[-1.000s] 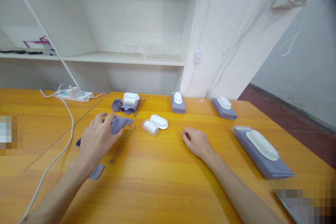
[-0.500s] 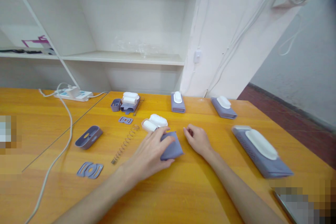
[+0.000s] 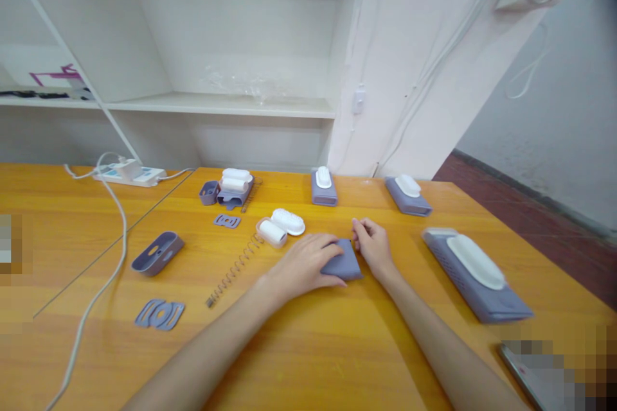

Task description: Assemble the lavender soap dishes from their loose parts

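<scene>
On the table, my left hand (image 3: 308, 263) wraps over a grey-purple plastic case (image 3: 344, 260), fingers on its top and thumb along the near side. Just off the case's right end is my right hand (image 3: 375, 247), its fingers curled in; whether anything is between them is hidden. Left of the case lie a white bristled oval brush head (image 3: 289, 221) and a white roller-shaped piece (image 3: 272, 232) in a clear holder. A long metal coil spring (image 3: 235, 270) stretches toward the lower left. Farther left are an oval grey-purple shell (image 3: 159, 253) and a flat slotted plate (image 3: 160, 314).
Along the back stand a group of similar parts (image 3: 234, 189) and two cases with white tops (image 3: 324, 187), (image 3: 409, 196). A larger one (image 3: 477, 276) lies at right, near a phone-like device (image 3: 525, 369). A power strip (image 3: 130, 173) and white cable (image 3: 123, 225) are at left.
My left hand has moved the grey-purple case to the right, away from the white parts. My right hand has shifted slightly right and up, and now sits close beside the case.
</scene>
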